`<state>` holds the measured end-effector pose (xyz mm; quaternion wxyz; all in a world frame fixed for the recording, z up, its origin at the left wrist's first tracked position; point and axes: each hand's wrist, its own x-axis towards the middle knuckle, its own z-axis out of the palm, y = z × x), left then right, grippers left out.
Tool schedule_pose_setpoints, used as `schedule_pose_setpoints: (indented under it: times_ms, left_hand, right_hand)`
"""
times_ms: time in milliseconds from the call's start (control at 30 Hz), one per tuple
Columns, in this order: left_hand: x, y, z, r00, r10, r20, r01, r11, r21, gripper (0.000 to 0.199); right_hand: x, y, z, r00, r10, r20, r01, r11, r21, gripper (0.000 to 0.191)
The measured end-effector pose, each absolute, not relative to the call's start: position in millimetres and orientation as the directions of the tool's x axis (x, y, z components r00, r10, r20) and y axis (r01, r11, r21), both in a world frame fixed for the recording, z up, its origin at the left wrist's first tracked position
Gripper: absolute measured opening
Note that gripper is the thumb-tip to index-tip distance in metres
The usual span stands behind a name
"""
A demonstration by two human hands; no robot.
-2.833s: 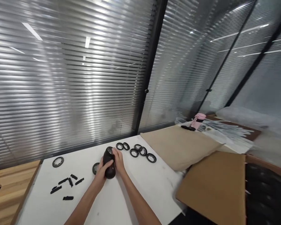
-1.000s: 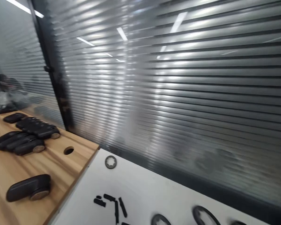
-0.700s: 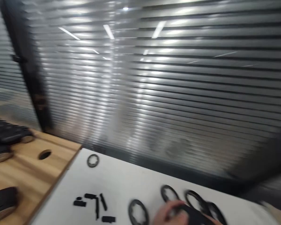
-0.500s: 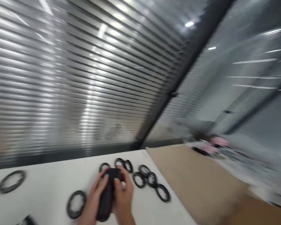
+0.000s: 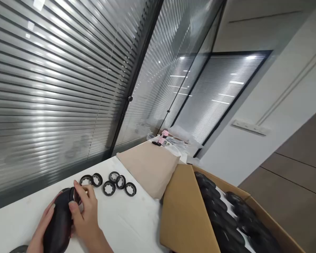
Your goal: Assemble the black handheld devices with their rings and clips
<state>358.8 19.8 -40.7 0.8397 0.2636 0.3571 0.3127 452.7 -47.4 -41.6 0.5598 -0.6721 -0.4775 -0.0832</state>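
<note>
A smooth black rounded body, longer than it is wide, is held tilted above the white table. My left hand wraps along its left side, fingers closed on it. At its upper end, my right hand pinches a dark round end piece between thumb and fingers. That piece is partly hidden by the fingers, so I cannot tell whether it is a separate ring. Just beyond the right hand lie black notched rings, several of them, some overlapping. Another ring is cut off at the bottom left.
An open cardboard box on the right holds several similar black bodies. Behind it, a beige sheet or bag covers part of the table. Farther back are a pink item and clear plastic. Glass with blinds borders the table.
The view has swung right, bringing the cardboard box into sight. My hands still hold the black body, and my right hand now grips its upper end piece.
</note>
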Motion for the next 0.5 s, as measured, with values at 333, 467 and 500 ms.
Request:
schedule_pose_setpoints:
  times_ms: [333, 467, 500]
  left_hand:
    - [359.0, 16.1, -34.5, 0.59, 0.734, -0.336, -0.314, 0.592, 0.742, 0.049]
    - [355.1, 18.1, -39.2, 0.644, 0.741, -0.191, -0.203, 0.407, 0.891, 0.054]
    - [353.6, 16.7, -37.6, 0.664, 0.725, -0.183, -0.171, 0.385, 0.907, 0.056]
  right_hand:
    - [460.7, -48.2, -46.5, 0.478, 0.571, 0.667, 0.575, 0.371, -0.73, 0.045]
    - [456.3, -39.5, -55.7, 0.647, 0.511, 0.565, 0.406, 0.397, -0.823, 0.052]
    - [455.0, -38.0, -55.9, 0.684, 0.494, 0.536, 0.379, 0.387, -0.84, 0.051]
